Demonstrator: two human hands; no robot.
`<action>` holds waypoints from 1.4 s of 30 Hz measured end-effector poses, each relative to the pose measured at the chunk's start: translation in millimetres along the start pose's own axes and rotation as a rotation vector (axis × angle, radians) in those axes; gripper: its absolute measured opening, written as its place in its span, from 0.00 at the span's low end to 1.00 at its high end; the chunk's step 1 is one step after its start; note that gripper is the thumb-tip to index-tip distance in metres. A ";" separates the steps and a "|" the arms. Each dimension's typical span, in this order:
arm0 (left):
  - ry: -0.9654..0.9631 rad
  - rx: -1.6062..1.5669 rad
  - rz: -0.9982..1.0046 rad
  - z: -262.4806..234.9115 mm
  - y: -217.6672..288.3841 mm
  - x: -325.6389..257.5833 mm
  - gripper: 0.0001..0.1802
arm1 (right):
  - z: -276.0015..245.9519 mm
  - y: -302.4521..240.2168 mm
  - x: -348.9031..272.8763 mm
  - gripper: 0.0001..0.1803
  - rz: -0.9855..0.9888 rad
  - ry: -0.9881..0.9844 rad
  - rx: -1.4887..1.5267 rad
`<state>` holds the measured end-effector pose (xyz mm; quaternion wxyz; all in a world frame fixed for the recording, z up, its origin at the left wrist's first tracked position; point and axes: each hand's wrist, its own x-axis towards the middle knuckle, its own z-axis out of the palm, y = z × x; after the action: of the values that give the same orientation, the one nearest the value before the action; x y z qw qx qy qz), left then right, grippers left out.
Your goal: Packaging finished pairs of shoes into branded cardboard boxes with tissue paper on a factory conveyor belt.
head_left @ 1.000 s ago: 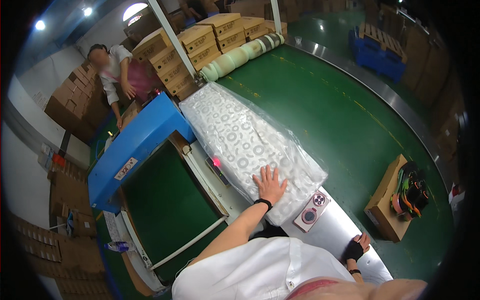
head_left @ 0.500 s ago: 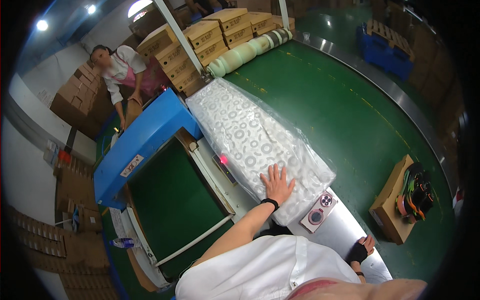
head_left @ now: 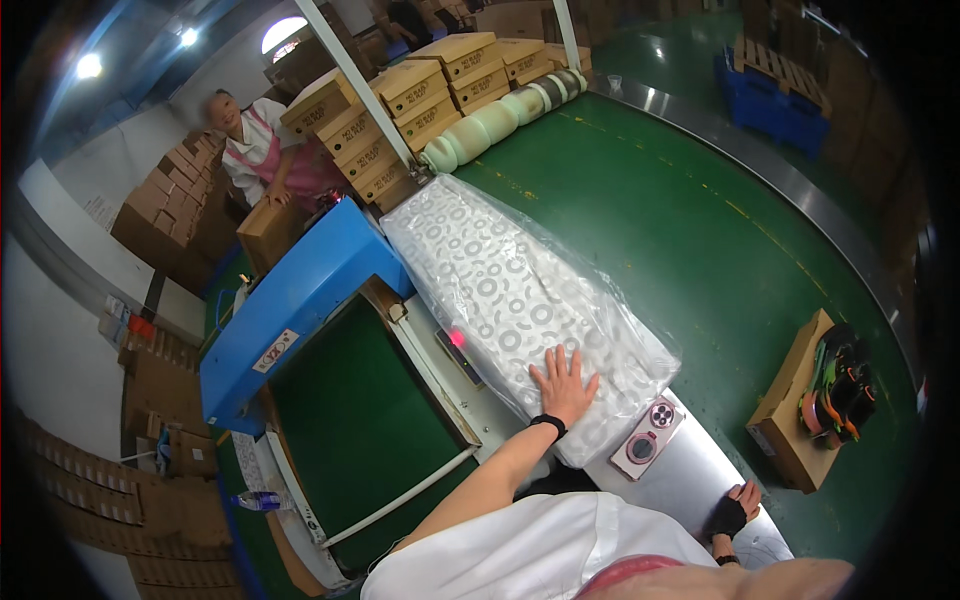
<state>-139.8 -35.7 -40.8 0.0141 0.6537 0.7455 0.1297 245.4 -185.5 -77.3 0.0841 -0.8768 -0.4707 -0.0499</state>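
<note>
My left hand [head_left: 567, 388] lies flat with spread fingers on a long bundle of white sheets patterned with grey rings [head_left: 500, 265], covered in clear plastic. The bundle rests on the metal tabletop beside the blue machine. My right hand [head_left: 733, 508], in a black fingerless glove, rests at the edge of the bare metal surface [head_left: 680, 492], fingers extended and nothing visible in them. Between my hands, close to the bundle's near end, lies a pinkish phone [head_left: 643, 445] with a ring on its back.
A blue arched machine [head_left: 300, 305] spans a green belt at left. Beyond the bundle runs a wide green conveyor [head_left: 660, 190]; an open carton with dark shoes [head_left: 785, 415] sits on it. Stacked shoe boxes [head_left: 400, 90] and a co-worker in a pink apron [head_left: 265, 155] are behind. A bottle [head_left: 258, 500] lies at left.
The co-worker has straightened up, with hands now on a brown box beside the blue machine. My view has shifted slightly; both my hands stay on the same spots.
</note>
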 end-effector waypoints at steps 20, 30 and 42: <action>0.007 -0.024 -0.008 6.5 -4.1 0.6 0.33 | 2.3 -3.5 0.2 0.18 0.031 -0.004 0.035; 0.018 -0.007 0.006 9.1 -2.5 0.2 0.34 | -5.5 -5.1 1.4 0.18 0.034 -0.039 0.036; -0.004 0.019 0.002 7.4 -12.1 -6.0 0.34 | -2.0 -8.0 -3.8 0.17 -0.001 0.005 0.044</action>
<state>-149.3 -41.7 -51.5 0.0091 0.6546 0.7461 0.1212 236.6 -184.6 -75.1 0.1044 -0.8745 -0.4717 -0.0420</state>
